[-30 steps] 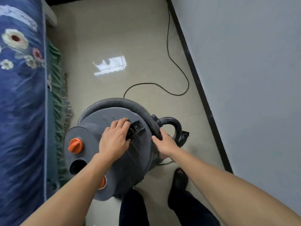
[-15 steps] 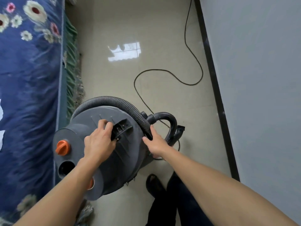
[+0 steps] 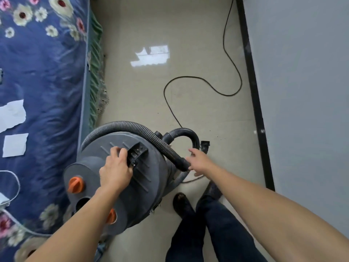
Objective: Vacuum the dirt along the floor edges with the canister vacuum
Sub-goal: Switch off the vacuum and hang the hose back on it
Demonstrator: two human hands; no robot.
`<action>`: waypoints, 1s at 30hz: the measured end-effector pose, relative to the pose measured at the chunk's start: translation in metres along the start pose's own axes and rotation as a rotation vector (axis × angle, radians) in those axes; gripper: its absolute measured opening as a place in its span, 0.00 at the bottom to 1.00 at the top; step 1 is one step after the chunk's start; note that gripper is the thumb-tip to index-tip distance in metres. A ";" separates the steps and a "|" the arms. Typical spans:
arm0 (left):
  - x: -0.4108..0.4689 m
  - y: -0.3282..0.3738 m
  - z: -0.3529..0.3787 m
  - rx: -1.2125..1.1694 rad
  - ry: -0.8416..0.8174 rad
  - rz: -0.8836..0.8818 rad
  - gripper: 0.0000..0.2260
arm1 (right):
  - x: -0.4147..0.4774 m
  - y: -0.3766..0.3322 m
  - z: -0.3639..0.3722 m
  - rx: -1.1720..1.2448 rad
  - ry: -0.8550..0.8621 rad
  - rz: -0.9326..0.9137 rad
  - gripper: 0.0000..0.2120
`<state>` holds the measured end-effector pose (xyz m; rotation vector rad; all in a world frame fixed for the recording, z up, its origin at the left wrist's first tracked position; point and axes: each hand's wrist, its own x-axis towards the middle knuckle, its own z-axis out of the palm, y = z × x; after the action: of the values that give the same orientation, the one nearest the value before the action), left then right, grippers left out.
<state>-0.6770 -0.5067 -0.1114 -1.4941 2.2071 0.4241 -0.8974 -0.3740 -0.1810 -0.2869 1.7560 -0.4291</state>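
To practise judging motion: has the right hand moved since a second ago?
Yes. Against the canister, the right hand has left the ribbed hose and shifted toward the wall, fingers straight.

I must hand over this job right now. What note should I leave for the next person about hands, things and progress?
Left hand grips the black carry handle on the grey round canister vacuum.
Right hand: fingers straight, at the end of the black ribbed hose, holding nothing.
Thin black power cord lies looped on the beige floor.
Done: no vacuuming shown.
Left: take the hose, vacuum along the black baseboard.
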 end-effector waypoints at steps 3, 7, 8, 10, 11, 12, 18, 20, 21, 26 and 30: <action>-0.003 0.003 -0.012 0.044 -0.089 0.006 0.19 | -0.029 0.016 -0.063 -0.027 0.140 0.108 0.20; -0.014 0.032 -0.044 0.048 -0.028 -0.008 0.22 | -0.069 0.018 -0.146 0.071 0.303 0.153 0.15; -0.015 0.045 -0.054 0.042 -0.021 0.010 0.21 | -0.078 0.015 -0.162 0.114 0.337 0.157 0.14; -0.015 0.075 -0.076 0.010 -0.069 0.054 0.18 | -0.092 0.007 -0.192 0.183 0.380 0.159 0.12; -0.013 0.091 -0.087 -0.026 -0.101 0.070 0.17 | -0.097 0.002 -0.206 0.208 0.389 0.157 0.11; -0.009 0.109 -0.098 -0.070 -0.128 0.083 0.17 | -0.101 -0.004 -0.218 0.234 0.390 0.155 0.09; 0.044 0.234 -0.179 -0.193 -0.119 0.147 0.18 | -0.094 -0.066 -0.309 0.296 0.312 0.114 0.05; 0.068 0.275 -0.207 -0.222 -0.093 0.136 0.18 | -0.081 -0.093 -0.348 0.261 0.305 0.088 0.06; 0.079 0.295 -0.221 -0.231 -0.090 0.139 0.17 | -0.075 -0.107 -0.368 0.254 0.308 0.076 0.06; 0.119 0.372 -0.285 -0.306 -0.058 0.161 0.16 | -0.058 -0.189 -0.455 0.213 0.347 -0.038 0.06; 0.163 0.396 -0.336 -0.315 -0.027 0.185 0.15 | -0.043 -0.257 -0.500 0.136 0.368 -0.108 0.06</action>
<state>-1.1595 -0.6516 0.0950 -1.4257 2.3478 0.8818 -1.3842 -0.5221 0.0620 -0.2159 2.0633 -0.7117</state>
